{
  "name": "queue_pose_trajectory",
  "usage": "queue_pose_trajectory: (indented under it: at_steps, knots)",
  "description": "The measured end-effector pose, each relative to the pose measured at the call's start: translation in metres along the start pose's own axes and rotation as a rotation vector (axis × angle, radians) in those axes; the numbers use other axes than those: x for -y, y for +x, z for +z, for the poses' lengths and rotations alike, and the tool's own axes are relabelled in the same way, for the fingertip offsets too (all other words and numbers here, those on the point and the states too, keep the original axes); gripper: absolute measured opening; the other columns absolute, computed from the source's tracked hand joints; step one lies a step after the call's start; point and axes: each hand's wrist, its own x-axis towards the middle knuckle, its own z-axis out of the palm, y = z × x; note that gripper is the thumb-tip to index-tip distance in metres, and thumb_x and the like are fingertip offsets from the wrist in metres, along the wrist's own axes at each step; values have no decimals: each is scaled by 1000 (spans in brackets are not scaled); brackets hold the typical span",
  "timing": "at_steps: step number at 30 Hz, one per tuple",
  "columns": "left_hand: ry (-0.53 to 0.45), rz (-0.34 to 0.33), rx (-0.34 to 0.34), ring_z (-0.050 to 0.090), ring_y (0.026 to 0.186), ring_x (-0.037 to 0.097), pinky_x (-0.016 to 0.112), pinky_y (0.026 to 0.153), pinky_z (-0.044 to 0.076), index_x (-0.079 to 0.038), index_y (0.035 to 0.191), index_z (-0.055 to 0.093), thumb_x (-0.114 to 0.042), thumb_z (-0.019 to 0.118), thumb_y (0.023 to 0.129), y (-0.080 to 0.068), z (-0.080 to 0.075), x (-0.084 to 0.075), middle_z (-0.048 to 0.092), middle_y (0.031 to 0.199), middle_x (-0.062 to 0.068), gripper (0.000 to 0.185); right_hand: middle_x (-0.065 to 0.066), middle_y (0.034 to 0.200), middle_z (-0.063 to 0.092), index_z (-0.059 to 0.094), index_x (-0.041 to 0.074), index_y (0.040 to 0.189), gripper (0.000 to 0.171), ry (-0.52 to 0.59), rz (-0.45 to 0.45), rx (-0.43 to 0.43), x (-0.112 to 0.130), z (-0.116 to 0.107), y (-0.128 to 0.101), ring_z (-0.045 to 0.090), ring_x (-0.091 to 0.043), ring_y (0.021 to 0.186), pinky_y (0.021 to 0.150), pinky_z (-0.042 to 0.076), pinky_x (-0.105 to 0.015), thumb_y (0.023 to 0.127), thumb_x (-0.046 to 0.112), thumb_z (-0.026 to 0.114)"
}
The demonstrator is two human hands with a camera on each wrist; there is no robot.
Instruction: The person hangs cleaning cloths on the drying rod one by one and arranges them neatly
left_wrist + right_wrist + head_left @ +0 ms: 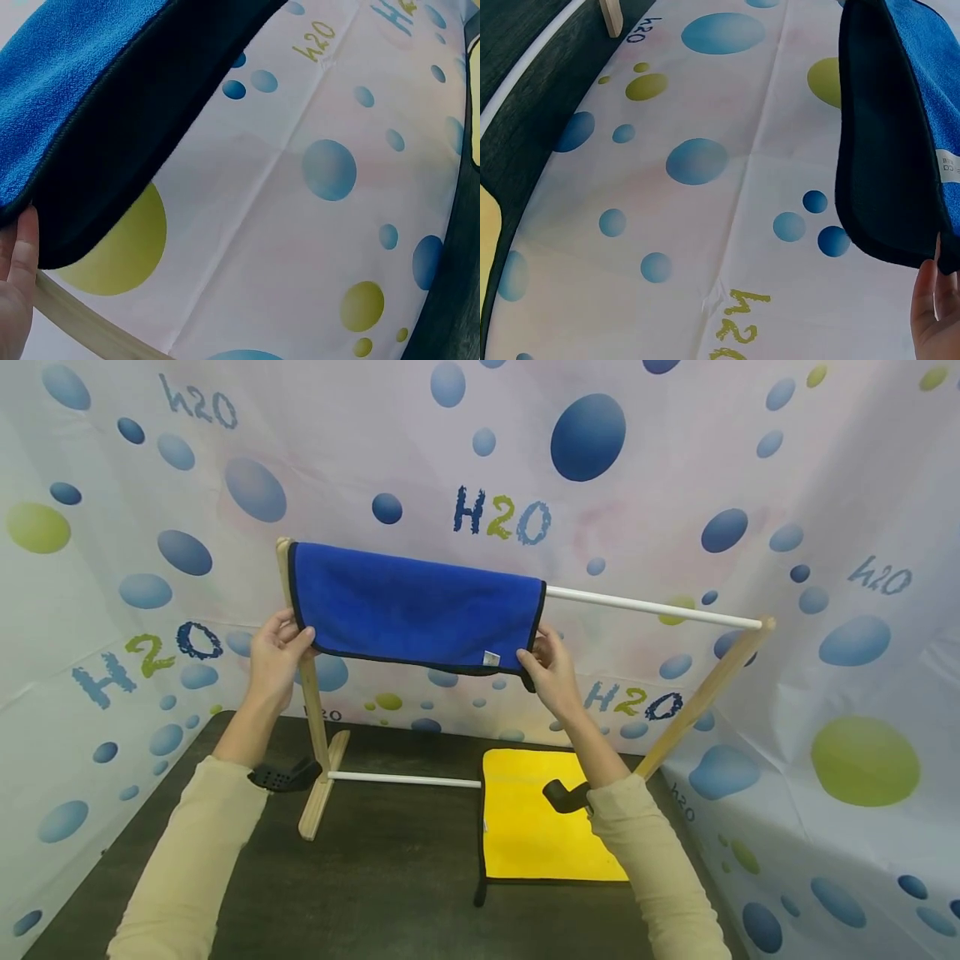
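Observation:
A blue towel (412,606) with black edging hangs folded over the white top rail (652,606) of a wooden rack, at its left end. My left hand (288,639) pinches the towel's lower left corner beside the left wooden post (311,693). My right hand (536,660) pinches the lower right corner, near a small white label (491,657). In the left wrist view the blue towel (82,82) fills the upper left, with a fingertip (26,240) at its dark edge. In the right wrist view the towel (900,127) hangs at the right above my fingertips (930,300).
A yellow cloth (532,827) with black trim lies flat on the dark table (390,877) under the rack's right half. A lower white rail (405,778) joins the rack's feet. A bubble-patterned backdrop (675,468) closes in the back and both sides.

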Motion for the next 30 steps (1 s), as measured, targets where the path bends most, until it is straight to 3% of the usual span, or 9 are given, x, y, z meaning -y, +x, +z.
queue_pose_trajectory:
  at_steps: [13, 20, 27, 30]
  knots:
    - [-8, -18, -17, 65, 71, 7, 16, 62, 53, -10, 104, 58, 9, 50, 88, 0, 0, 4, 69, 88, -3, 27, -31, 93, 58, 42, -11, 127, 40, 18, -40, 33, -13, 1, -3, 55, -17, 75, 69, 46, -16, 87, -10, 51]
    - [-17, -27, -16, 66, 74, 8, 17, 64, 53, -10, 106, 57, 10, 50, 87, 0, -1, 5, 69, 88, -2, 28, -32, 99, 58, 40, -10, 129, 42, 27, 6, 57, -17, 1, -1, 56, -29, 83, 72, 46, -15, 88, -9, 51]
    - [2, -32, -20, 64, 64, 8, 17, 62, 54, -11, 110, 54, 8, 51, 88, -2, -2, 6, 68, 84, -1, 30, -31, 99, 58, 37, -9, 132, 45, 10, 40, 63, -17, 0, 0, 55, -18, 82, 74, 46, -17, 88, -7, 51]
    - [16, -28, -33, 62, 59, 9, 17, 60, 53, -12, 109, 53, 10, 51, 87, -3, -4, 9, 67, 82, -2, 31, -30, 99, 58, 36, -10, 132, 46, -1, 48, 66, -18, -1, -1, 55, -20, 84, 75, 46, -18, 89, -6, 51]
